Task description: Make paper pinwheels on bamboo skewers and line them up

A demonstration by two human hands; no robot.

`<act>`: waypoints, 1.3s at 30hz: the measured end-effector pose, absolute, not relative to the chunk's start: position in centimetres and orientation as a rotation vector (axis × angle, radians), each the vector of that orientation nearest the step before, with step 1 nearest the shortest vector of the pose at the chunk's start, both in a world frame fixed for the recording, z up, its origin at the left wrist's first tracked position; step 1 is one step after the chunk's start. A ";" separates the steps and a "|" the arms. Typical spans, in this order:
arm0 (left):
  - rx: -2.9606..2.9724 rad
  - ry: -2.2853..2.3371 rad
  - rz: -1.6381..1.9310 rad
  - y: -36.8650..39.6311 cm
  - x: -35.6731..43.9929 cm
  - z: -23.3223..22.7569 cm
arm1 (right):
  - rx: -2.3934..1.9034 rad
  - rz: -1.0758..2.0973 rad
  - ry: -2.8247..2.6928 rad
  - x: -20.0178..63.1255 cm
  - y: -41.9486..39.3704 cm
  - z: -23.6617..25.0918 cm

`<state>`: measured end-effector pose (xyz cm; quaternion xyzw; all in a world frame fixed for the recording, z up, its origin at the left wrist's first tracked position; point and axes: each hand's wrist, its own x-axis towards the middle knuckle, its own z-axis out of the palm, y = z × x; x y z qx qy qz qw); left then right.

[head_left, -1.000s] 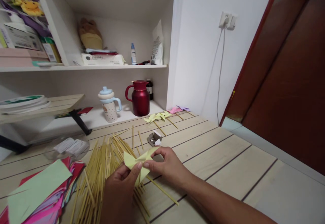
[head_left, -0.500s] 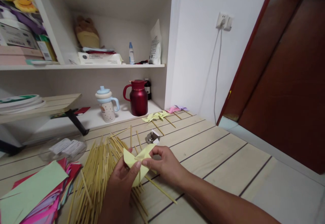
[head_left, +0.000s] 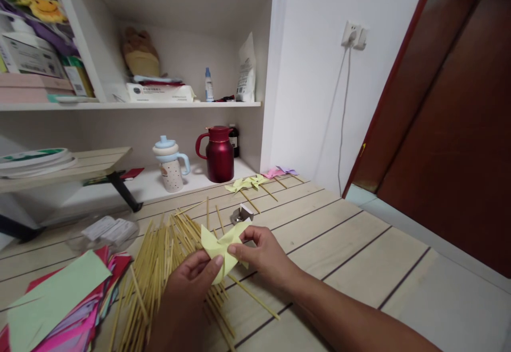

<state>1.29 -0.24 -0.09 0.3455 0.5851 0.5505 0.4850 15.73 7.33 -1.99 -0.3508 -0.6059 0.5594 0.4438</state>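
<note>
The yellow paper pinwheel (head_left: 222,247) was held above the table (head_left: 359,256) by both hands, at about 6 o'clock of the view. Compared with the picture of half a second before, it was found a little lower and more to the right, and its upper flap was seen bent more toward the right hand (head_left: 265,256). The left hand (head_left: 191,283) was closed on the lower edge of the paper, with the thumb pressed on the front face. The right hand was closed in a pinch on the right flap, at 3 o'clock of the paper; the other fingers were curled and nothing else was held in them.

A thin stick (head_left: 255,301) was seen coming out under the paper toward 4 o'clock; whether it was already fixed to the paper cannot be told. From the small shift it was judged that the flaps were being adjusted or pressed together at the centre, and that the work on this piece was not finished.

The pile of bamboo sticks (head_left: 159,272) lay at 9 o'clock of the hands, the coloured paper sheets (head_left: 59,304) further at 8 o'clock. Finished pinwheels (head_left: 247,183) lay at 12 o'clock, and a small metal clip (head_left: 240,214) was just behind the hands
</note>
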 end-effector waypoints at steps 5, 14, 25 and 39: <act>1.008 1.501 1.285 0.1 0.4 -0.6 | -0.875 1.369 -1.525 15.7 7.3 -2.1; 1.129 1.609 1.178 -0.4 0.0 -0.8 | -0.893 1.380 -1.543 15.6 7.4 -2.7; 1.061 1.700 1.225 -0.4 0.2 -0.8 | -0.971 1.381 -1.509 15.4 7.4 -2.7; 1.035 1.656 1.290 -0.4 0.8 -0.7 | -0.887 1.395 -1.539 15.4 7.5 -2.8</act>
